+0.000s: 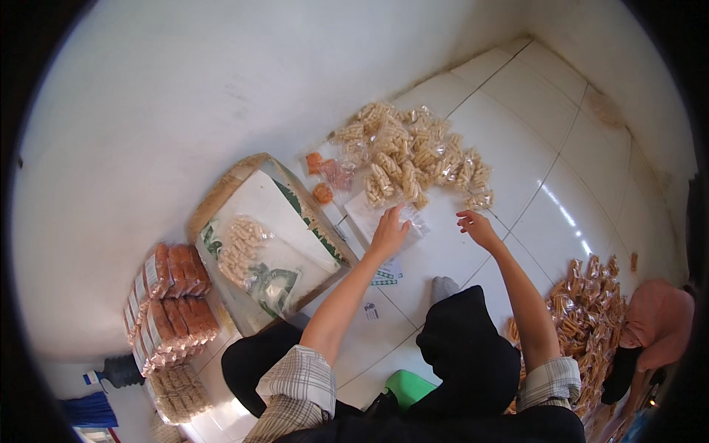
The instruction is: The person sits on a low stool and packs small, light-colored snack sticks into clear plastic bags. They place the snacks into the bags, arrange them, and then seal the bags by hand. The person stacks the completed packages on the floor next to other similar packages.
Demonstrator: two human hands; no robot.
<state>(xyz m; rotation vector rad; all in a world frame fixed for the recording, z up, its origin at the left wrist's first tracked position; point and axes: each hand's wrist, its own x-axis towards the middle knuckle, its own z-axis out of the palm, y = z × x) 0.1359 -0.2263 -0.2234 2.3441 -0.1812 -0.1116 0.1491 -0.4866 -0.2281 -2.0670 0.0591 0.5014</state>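
My left hand (390, 233) reaches over a stack of clear plastic bags (363, 217) on the tiled floor. Its thumb and fingers are apart, and no grip on the plastic shows. To its right, my right hand (477, 228) hovers with slightly curled, spread fingers and nothing between them. Just beyond both hands lies a heap of small clear packets of pale stick snacks (412, 147). Left of my left arm, an open sack-lined box (271, 194) is tilted toward me. Inside it is a larger clear bag of pale sticks (242, 249).
Orange and pink packets (322, 192) lie by the heap. Stacked bags of reddish-brown snacks (180, 321) stand at left, near a water bottle (123, 371). Printed cards (388, 275) and a green container (409, 389) are near my legs. Another person (662, 326) bends beside brown snack packets (587, 310).
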